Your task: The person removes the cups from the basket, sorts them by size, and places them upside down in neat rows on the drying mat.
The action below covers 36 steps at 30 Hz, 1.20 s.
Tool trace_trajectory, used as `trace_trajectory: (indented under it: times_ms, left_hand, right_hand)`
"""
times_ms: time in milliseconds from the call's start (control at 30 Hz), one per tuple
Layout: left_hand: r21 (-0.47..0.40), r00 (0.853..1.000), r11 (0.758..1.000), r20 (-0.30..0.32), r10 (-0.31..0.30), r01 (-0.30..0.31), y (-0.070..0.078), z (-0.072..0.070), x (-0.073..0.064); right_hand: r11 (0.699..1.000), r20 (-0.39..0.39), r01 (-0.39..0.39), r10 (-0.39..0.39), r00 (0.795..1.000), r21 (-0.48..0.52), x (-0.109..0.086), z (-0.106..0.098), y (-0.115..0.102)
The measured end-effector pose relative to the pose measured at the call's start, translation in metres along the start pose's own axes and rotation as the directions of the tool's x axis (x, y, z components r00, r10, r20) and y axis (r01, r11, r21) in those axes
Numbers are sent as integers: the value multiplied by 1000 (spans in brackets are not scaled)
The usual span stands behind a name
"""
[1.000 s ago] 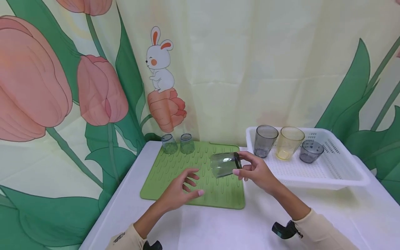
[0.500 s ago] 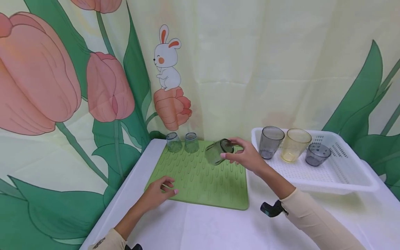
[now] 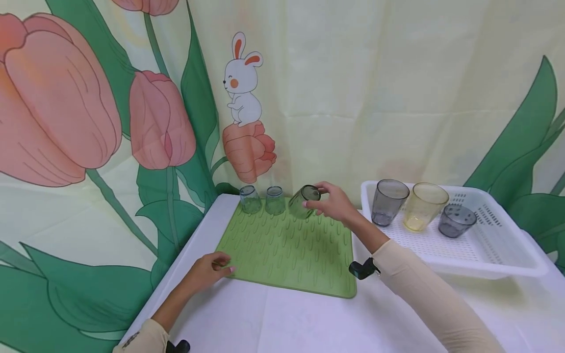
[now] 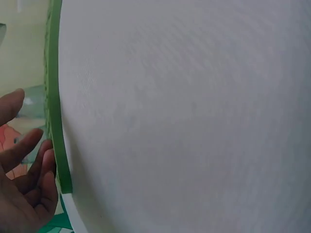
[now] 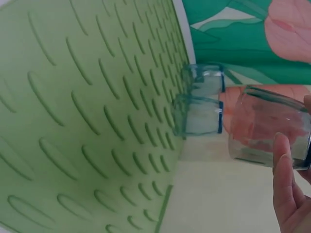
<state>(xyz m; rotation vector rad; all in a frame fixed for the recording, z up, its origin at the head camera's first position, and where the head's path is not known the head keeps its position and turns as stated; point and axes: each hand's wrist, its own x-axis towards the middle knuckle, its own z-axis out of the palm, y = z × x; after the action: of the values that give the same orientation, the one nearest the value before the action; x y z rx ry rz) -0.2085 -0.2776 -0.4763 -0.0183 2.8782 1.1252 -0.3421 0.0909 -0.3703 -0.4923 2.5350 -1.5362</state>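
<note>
Glass [image 3: 299,206] in right fingers [image 3: 324,187] near mat's [image 3: 287,250] far edge

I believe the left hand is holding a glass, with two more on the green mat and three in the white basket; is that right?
Not the left hand: the head view shows the right hand holding the glass, with two more on the mat and three in the basket.

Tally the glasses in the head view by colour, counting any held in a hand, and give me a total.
Bluish glasses: 2
Greenish glass, in the right hand: 1
Grey glasses: 2
Yellow glass: 1
Total: 6
</note>
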Motion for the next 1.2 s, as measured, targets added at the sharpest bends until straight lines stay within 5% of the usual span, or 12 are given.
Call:
trace_trajectory:
  times_ms: [433, 800, 1200]
  left_hand:
    - [33, 999, 999, 10, -34, 34, -14, -10, 3]
    - [35, 999, 999, 40, 1, -3, -18, -10, 11]
    - [25, 999, 999, 27, 32, -33, -19, -13, 12]
  right_hand:
    - [996, -4, -77, 77, 997, -51, 40, 22, 4]
    - [973, -41, -191, 188, 981, -125, 63, 29, 28]
    - [961, -63, -219, 211, 976, -171, 80, 41, 39]
